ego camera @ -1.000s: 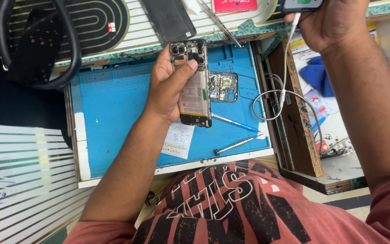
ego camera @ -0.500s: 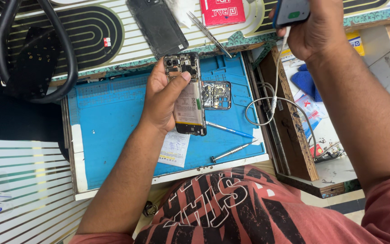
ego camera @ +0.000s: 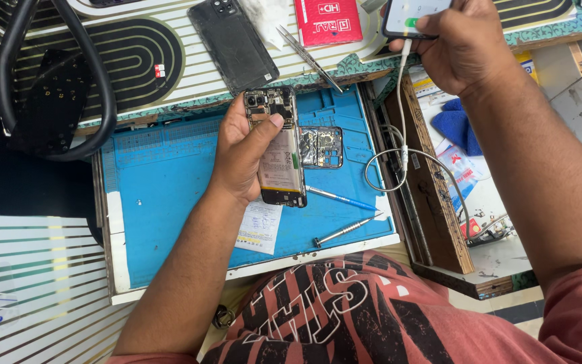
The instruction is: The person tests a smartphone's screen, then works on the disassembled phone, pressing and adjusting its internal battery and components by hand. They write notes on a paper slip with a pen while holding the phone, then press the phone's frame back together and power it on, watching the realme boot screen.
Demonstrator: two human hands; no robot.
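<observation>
My left hand (ego camera: pixel 240 152) grips an opened smartphone (ego camera: pixel 279 158) with its back cover off, battery and circuit board exposed, held over a blue work mat (ego camera: pixel 163 195). My right hand (ego camera: pixel 463 47) holds a second phone (ego camera: pixel 415 13) at the top edge of view, its lit screen partly cut off. A white cable (ego camera: pixel 399 135) hangs from that phone and loops down beside the mat. A metal shield plate (ego camera: pixel 321 146) lies on the mat just right of the opened phone.
A blue-handled screwdriver (ego camera: pixel 341 197) and a silver screwdriver (ego camera: pixel 345 231) lie on the mat. A black back cover (ego camera: pixel 234 44), tweezers (ego camera: pixel 308 57) and a red packet (ego camera: pixel 328 20) rest on the striped counter behind. A thick black hose (ego camera: pixel 95 114) curves at left. A blue cloth (ego camera: pixel 456 128) sits at right.
The view has shifted, so everything sits lower in frame. My right hand with the second phone has come further into view; my left hand still grips the opened phone.
</observation>
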